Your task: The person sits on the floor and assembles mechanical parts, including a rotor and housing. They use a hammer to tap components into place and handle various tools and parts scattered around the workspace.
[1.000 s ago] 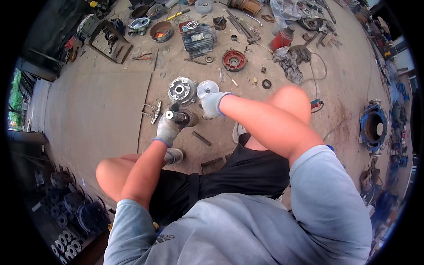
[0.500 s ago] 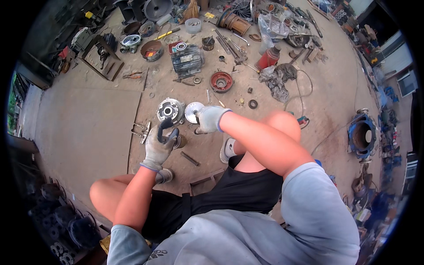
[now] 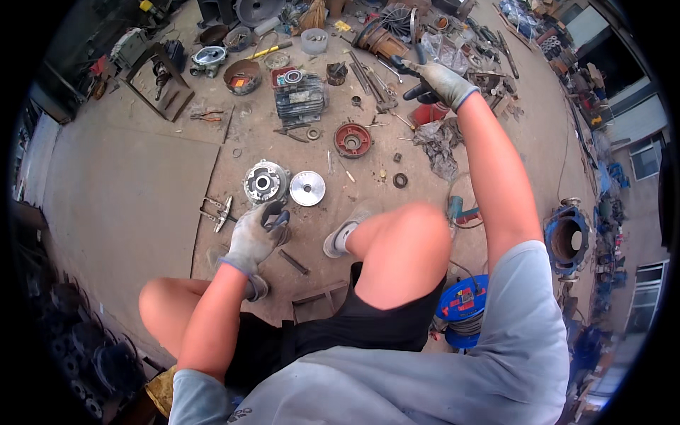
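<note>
My left hand (image 3: 252, 234), in a pale glove with dark fingertips, hovers over a small brownish cylinder (image 3: 284, 235), mostly hidden behind it. Its fingers are loosely curled, with a gap at the thumb and nothing visible between them. Just beyond it, a silver motor end cover (image 3: 255, 171) with a bearing-like centre lies beside a shiny round metal disc (image 3: 307, 188). My right hand (image 3: 438, 82), gloved alike, is stretched far forward and right, fingers spread and holding nothing visible. Below it are a red container (image 3: 429, 113), partly covered by the hand, and a crumpled dark rag (image 3: 440, 150).
An electric motor (image 3: 300, 103) and a red flange (image 3: 353, 140) stand ahead. A bearing puller (image 3: 221, 214) lies left of my left hand, a bolt (image 3: 294, 262) between my feet. A green power tool (image 3: 457, 208) and blue cable reel (image 3: 462, 303) sit by my right knee.
My right hand has swung from beside the shiny disc far forward and right, its fingers spreading. My left hand stays near the cylinder. The view has shifted slightly, showing the cable reel.
</note>
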Action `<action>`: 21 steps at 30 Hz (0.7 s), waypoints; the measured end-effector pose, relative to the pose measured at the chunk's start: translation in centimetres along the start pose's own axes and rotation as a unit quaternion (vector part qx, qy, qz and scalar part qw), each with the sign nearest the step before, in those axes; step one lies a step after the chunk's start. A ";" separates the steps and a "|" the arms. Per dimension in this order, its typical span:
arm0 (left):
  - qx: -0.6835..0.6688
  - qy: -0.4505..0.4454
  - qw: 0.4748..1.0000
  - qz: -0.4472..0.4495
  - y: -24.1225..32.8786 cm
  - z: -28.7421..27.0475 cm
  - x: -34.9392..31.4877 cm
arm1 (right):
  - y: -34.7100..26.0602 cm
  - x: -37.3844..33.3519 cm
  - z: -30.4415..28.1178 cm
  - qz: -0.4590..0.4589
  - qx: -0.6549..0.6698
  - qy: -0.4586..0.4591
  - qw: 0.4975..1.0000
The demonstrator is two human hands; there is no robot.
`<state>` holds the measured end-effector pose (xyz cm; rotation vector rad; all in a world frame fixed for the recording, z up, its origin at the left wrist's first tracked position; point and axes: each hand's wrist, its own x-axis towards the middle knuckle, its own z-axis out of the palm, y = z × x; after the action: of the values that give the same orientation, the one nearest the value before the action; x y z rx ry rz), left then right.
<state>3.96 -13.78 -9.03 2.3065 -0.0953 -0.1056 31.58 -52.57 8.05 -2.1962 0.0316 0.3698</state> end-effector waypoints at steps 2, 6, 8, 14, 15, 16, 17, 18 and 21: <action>0.029 0.043 0.998 0.040 0.2 -0.3 0.6 | 1.5 3.5 -0.2 0.020 -0.010 -0.001 1.000; -0.009 -0.013 0.996 -0.086 -1.3 -0.2 3.2 | 4.7 13.0 2.6 0.023 0.043 0.068 0.996; -0.052 -0.017 0.996 -0.067 -1.4 -0.3 4.6 | 8.4 20.8 3.8 0.043 0.117 0.095 0.988; -0.244 -0.037 0.947 -0.205 -0.2 -1.5 7.4 | 24.9 40.7 10.7 -0.175 -0.457 0.239 0.839; -0.259 -0.037 0.941 -0.212 -0.9 -1.0 7.3 | 26.1 41.9 14.1 -0.115 -0.185 0.281 0.935; -0.275 -0.046 0.935 -0.218 -1.8 -0.9 7.5 | 27.5 42.8 17.1 -0.036 0.102 0.304 0.947; -0.262 -0.056 0.936 -0.229 -1.9 -1.2 7.3 | 27.5 42.8 20.0 -0.021 0.068 0.305 0.950; -0.259 -0.053 0.937 -0.226 -2.0 -1.3 7.8 | 27.2 43.1 22.6 -0.013 0.005 0.340 0.940; -0.217 -0.087 0.959 -0.159 -2.2 -2.0 10.4 | 33.1 46.1 24.2 0.061 -0.027 0.321 0.945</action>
<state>14.58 -11.87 -9.78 1.8529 0.1934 -0.4493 64.41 -48.77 -44.03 -2.2841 0.5207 -0.2971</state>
